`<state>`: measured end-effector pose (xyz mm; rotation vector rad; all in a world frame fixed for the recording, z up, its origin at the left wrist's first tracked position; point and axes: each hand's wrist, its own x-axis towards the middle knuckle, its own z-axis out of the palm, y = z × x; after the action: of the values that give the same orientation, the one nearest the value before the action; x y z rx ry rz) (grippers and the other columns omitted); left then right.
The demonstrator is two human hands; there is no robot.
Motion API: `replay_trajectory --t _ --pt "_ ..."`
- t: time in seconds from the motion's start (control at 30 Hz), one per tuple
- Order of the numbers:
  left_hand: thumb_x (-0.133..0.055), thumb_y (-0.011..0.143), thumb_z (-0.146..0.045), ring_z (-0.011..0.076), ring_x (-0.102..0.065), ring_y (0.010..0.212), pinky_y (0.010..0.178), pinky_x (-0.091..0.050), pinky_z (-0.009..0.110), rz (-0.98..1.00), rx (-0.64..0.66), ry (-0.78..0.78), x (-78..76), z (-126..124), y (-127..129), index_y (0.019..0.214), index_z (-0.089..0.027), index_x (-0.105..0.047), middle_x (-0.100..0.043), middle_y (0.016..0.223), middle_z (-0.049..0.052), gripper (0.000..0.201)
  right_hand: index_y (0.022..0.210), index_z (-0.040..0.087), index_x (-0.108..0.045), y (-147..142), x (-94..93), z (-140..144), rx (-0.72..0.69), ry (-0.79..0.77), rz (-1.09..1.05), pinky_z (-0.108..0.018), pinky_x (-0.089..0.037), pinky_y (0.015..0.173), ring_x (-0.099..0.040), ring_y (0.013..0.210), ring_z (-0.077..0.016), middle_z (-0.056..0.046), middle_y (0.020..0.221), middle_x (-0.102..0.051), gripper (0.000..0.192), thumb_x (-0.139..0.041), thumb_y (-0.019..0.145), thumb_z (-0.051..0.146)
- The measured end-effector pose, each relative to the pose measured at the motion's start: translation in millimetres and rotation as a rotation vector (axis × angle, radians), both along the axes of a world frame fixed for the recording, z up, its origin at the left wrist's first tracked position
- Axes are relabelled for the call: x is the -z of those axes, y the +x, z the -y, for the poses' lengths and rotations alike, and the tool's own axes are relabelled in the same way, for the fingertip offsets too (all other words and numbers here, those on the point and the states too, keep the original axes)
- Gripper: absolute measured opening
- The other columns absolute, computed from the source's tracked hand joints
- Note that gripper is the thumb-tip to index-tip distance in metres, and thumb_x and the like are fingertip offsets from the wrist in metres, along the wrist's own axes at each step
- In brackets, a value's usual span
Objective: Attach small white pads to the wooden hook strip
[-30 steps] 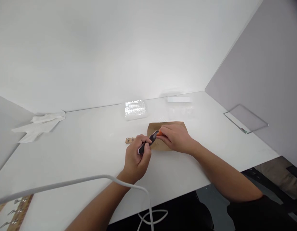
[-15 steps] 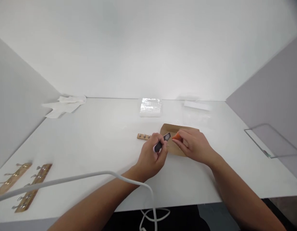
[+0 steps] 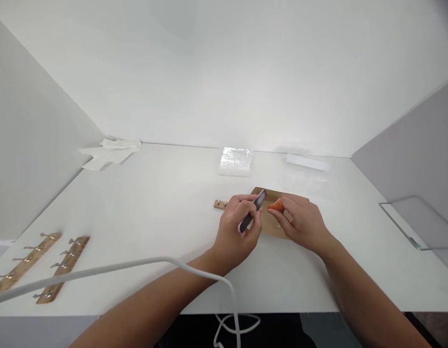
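My left hand (image 3: 238,224) is closed around a dark, flat, oblong piece with a pale edge (image 3: 252,212), which tilts up toward the right. My right hand (image 3: 302,220) pinches a small orange tapered piece (image 3: 276,205), its narrow end pointing left at the dark piece. A small gap separates the two pieces. Below both hands lies a sheet of brown paper (image 3: 273,224), partly covered by them, with a few tiny pale bits on it. Just behind my left hand, a short wooden strip with metal knobs (image 3: 220,204) shows only its left end.
Two wooden hook rails (image 3: 66,266) lie at the front left. A plastic-wrapped white pack (image 3: 236,162), a clear bag with a white strip (image 3: 307,163) and crumpled white paper (image 3: 111,152) lie along the back. A wire frame (image 3: 400,224) is at right. A white cable (image 3: 151,261) crosses the foreground.
The view has shifted, so the tabletop things appear farther right. The dark piece has turned more edge-on and steeper in my left hand. My right hand still pinches the orange piece.
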<state>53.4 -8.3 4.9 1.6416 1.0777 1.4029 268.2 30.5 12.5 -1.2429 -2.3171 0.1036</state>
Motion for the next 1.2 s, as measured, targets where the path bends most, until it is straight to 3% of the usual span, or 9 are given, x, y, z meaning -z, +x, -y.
replay_trajectory --t 0.1,0.27,0.5,0.73,0.93,1.07,1.2 --pt "-0.060 0.093 -0.009 0.0206 -0.074 0.102 0.050 -0.052 0.018 -0.017 -0.013 0.021 1.0 0 1 0.097 -0.022 -0.061 -0.071 0.120 0.009 0.013 0.080 0.022 -0.060 0 4.5 -3 0.023 0.063 0.029 -0.029 -0.032 0.058 -0.054 0.061 -0.0138 0.003 0.065 -0.062 0.033 -0.055 0.108 0.039" --pt "-0.064 0.090 -0.011 0.0184 -0.075 0.084 0.047 -0.052 0.020 -0.020 -0.027 -0.019 4.9 0 2 0.121 -0.024 -0.070 -0.079 0.106 0.007 0.033 0.079 0.022 -0.062 1 8.5 -3 0.108 0.069 -0.001 -0.030 -0.031 0.055 -0.056 0.061 -0.0147 0.001 0.067 -0.064 0.035 -0.057 0.107 0.042" --pt "-0.070 0.097 -0.026 0.0249 -0.075 0.109 0.077 -0.067 0.035 0.098 -0.039 -0.153 6.2 -4 -1 0.116 -0.033 -0.082 -0.077 0.127 0.006 0.024 0.081 0.023 -0.061 2 6.1 0 0.087 0.098 -0.049 -0.031 -0.033 0.054 -0.060 0.063 -0.0161 -0.001 0.069 -0.066 0.030 -0.058 0.106 0.039" --pt "-0.074 0.095 -0.041 0.0187 -0.075 0.086 0.065 -0.062 0.027 0.112 -0.117 -0.323 2.4 -4 -2 0.113 -0.028 -0.082 -0.081 0.107 0.004 0.023 0.082 0.023 -0.060 -2 -1.0 -2 0.061 -0.025 -0.091 -0.029 -0.039 0.058 -0.053 0.061 -0.0148 0.001 0.067 -0.061 0.029 -0.056 0.107 0.037" --pt "-0.075 0.094 -0.036 0.0177 -0.075 0.084 0.077 -0.066 0.030 0.105 -0.126 -0.214 5.6 -8 0 0.101 -0.020 -0.079 -0.079 0.091 0.005 0.018 0.077 0.022 -0.055 -12 5.5 -1 0.138 0.063 -0.105 -0.030 -0.033 0.056 -0.051 0.062 -0.0153 0.000 0.067 -0.061 0.033 -0.055 0.107 0.035" --pt "-0.076 0.092 -0.034 0.0216 -0.077 0.095 0.070 -0.068 0.030 0.139 -0.088 -0.219 4.0 -6 1 0.102 -0.021 -0.079 -0.080 0.108 0.009 0.017 0.080 0.022 -0.059 -14 8.2 0 0.164 0.112 -0.154 -0.030 -0.036 0.058 -0.053 0.063 -0.0155 -0.001 0.067 -0.063 0.031 -0.056 0.107 0.035" --pt "-0.075 0.093 -0.035 0.0186 -0.078 0.081 0.067 -0.068 0.030 0.102 -0.081 -0.269 1.0 -3 2 0.103 -0.021 -0.079 -0.081 0.110 0.008 0.018 0.083 0.022 -0.063 -14 8.3 -1 0.193 0.036 -0.229 -0.030 -0.039 0.055 -0.056 0.059 -0.0148 -0.001 0.071 -0.069 0.029 -0.059 0.106 0.039"
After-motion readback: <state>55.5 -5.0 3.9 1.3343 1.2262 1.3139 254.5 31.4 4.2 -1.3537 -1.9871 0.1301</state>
